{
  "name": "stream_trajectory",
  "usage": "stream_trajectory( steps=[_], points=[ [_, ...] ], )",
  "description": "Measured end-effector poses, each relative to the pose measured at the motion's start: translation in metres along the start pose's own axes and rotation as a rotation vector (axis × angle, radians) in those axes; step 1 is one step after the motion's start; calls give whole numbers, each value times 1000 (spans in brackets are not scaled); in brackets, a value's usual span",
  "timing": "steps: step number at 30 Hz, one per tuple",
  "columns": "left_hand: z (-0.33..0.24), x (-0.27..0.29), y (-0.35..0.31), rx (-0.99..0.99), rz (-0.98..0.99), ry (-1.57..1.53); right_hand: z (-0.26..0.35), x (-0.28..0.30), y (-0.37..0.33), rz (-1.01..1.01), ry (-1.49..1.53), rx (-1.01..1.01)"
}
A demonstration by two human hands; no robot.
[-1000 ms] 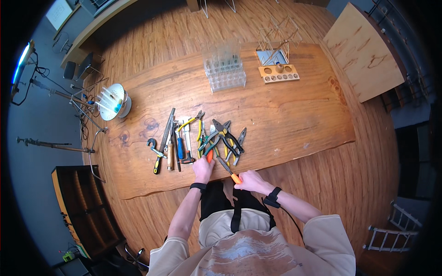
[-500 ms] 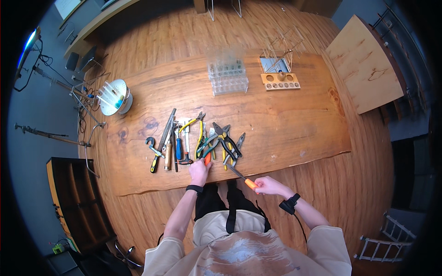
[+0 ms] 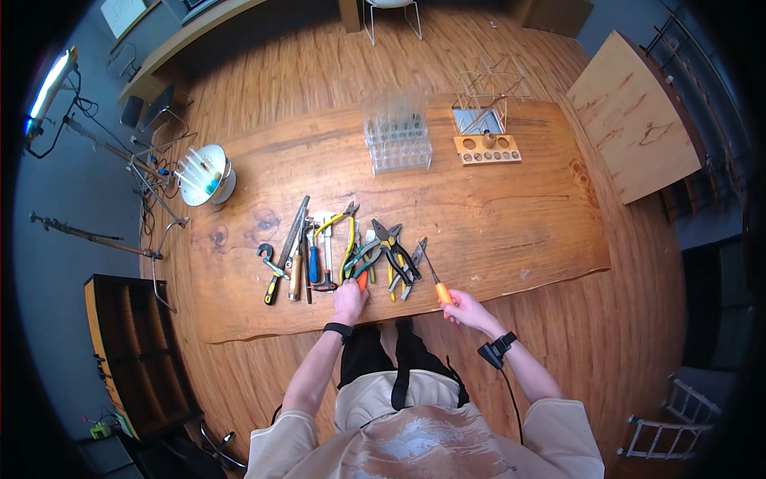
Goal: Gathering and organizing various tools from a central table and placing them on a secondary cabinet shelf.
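Observation:
My left hand (image 3: 349, 302) is closed at the table's near edge around an orange handle (image 3: 362, 281); the rest of that tool is hidden among the pliers. In my right hand (image 3: 469, 310) is a tool with an orange grip (image 3: 444, 294) and a long, slim dark shaft, whether file or screwdriver I cannot tell. Its shaft points away from me, just right of several pliers, among them black-handled pliers (image 3: 392, 247) and yellow-handled pliers (image 3: 349, 247). Left of these lie a blue-handled screwdriver (image 3: 313, 263), a wooden-handled tool (image 3: 296, 277), a flat file (image 3: 295, 231) and a C-shaped clamp (image 3: 266, 254).
On the wooden table (image 3: 519, 215) stand a clear test-tube rack (image 3: 399, 152), a wooden block with round holes (image 3: 490, 152) and a thin stick frame (image 3: 483, 88). A white colander (image 3: 209, 185) holding tubes is at the left. Metal stands and a dark shelf (image 3: 140, 343) lie beyond the left edge.
My right hand has moved slightly up and forward, swinging the tool's shaft from pointing left over the pliers to pointing away from me. My left hand stays at the orange handle.

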State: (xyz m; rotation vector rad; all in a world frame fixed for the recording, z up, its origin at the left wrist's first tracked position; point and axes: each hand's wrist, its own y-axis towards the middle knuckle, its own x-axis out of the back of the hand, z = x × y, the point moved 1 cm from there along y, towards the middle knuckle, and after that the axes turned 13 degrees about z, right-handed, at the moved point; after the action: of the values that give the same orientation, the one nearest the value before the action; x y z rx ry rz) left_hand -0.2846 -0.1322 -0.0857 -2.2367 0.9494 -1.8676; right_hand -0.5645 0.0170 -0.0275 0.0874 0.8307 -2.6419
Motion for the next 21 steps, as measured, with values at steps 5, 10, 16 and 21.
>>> stream_trajectory(
  steps=[5,10,16,21],
  points=[
    [1,3,0,10,52,-15,16,7,27,-297,-552,183],
    [3,11,0,21,78,-95,51,-1,68,-445,-767,97],
    [-3,18,1,57,185,-69,49,-13,125,-532,-934,207],
    [-4,22,0,48,201,-115,46,-19,149,-599,-951,139]
  ],
)
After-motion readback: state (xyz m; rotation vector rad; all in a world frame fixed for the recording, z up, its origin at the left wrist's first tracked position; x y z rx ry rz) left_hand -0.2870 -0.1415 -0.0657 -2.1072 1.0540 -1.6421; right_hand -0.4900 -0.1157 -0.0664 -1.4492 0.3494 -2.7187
